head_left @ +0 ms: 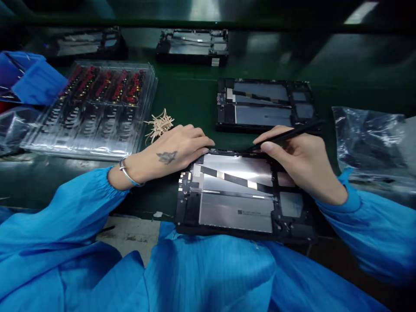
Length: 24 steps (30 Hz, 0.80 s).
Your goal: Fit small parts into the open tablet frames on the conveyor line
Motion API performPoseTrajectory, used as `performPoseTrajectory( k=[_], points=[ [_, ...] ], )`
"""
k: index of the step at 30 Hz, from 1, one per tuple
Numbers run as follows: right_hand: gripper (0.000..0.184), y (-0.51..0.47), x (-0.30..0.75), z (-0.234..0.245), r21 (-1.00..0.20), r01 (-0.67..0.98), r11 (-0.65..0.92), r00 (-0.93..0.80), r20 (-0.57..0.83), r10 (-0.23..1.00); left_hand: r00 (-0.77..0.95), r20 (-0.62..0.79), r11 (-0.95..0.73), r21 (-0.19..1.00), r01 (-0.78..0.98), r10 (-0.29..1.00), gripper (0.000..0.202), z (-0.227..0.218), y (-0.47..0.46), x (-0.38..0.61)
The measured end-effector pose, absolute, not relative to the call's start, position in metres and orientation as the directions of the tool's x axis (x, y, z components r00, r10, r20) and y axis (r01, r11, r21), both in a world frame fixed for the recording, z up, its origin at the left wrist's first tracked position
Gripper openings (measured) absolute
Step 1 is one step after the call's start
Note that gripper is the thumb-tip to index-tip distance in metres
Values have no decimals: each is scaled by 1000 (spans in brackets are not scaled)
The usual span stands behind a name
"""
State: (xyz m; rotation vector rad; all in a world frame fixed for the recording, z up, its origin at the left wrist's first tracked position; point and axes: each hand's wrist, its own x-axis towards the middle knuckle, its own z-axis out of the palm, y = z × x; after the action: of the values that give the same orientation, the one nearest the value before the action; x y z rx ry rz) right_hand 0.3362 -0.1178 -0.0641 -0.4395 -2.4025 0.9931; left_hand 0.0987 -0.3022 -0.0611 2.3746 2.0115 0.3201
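Note:
An opened tablet back [238, 197] with silver plates and a black ribbon cable lies at the near edge of the green belt, partly over my lap. My left hand [172, 151] rests on its top left corner, fingers stretched flat and pressing the frame. My right hand [297, 160] is closed in a pinch on a thin black stylus-like tool [287, 134], whose tip touches the tablet's top edge near the middle.
A second open tablet [264, 104] lies just beyond, a third [193, 43] and a fourth [87, 43] farther back. A clear tray of small parts [94, 108] is at the left, with rubber bands [159, 123] beside it. A blue bin [29, 78] and plastic bags [370, 138] flank the area.

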Motion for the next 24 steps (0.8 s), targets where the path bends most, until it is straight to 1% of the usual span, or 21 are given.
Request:
performPoseTrajectory(
  k=[4, 9, 14, 18, 21, 24],
  points=[
    [9, -119, 336, -61, -686, 101, 720, -835, 336, 437, 158, 121, -176, 156, 972, 980, 38, -60, -302, 100],
    [9, -120, 334, -60, -641, 95, 761, -841, 358, 406, 154, 117, -172, 165, 971, 981, 39, -61, -301, 100],
    [10, -121, 334, -59, -636, 93, 766, -846, 355, 397, 152, 138, -173, 152, 973, 979, 39, -61, -301, 100],
    [10, -123, 333, -56, -674, 149, 724, -838, 303, 454, 160, 169, -185, 144, 972, 973, 37, -62, -301, 98],
    [13, -122, 332, -57, -700, 189, 689, -831, 260, 492, 165, 186, -194, 147, 970, 969, 37, -64, -300, 98],
    [15, -121, 338, -61, -737, 203, 645, -797, 259, 546, 149, 176, -175, 141, 974, 973, 36, -63, -302, 100]
  ],
)
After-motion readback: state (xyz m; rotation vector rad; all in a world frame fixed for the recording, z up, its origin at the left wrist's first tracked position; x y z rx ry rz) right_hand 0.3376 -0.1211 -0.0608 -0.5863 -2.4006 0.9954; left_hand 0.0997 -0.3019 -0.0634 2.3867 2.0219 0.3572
